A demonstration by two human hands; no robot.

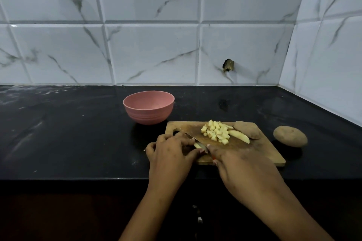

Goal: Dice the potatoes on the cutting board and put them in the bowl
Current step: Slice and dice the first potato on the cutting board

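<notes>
Potato cubes [215, 132] are lying heaped on my wooden cutting board [264, 153], lower centre of the frame, beside a wedge [240, 136] and an unpeeled half [248, 129]. My knife [191, 137] is crossing one strip [196, 145]. A whole potato [290, 136] is sitting to the board's right, and the pink bowl [148, 108] is standing to its upper left.

Round pink plastic bowl [148, 107]: plain dusty pink.
Rectangular wooden cutting board [254, 150]: mid brown, darker stains.
Heap of diced potato cubes [215, 132]: pale yellow.
Potato strip at the blade [196, 145]: pale yellow.
Halved potato [247, 129]: dull brown skin.
Whole oval potato [290, 136]: tan brown.
Small kitchen knife [191, 137]: grey blade, orange-red handle.
Stone countertop [78, 133]: black, faint grey streaks.
Glossy wall tiles [152, 53]: white, grey marble veins.
</notes>
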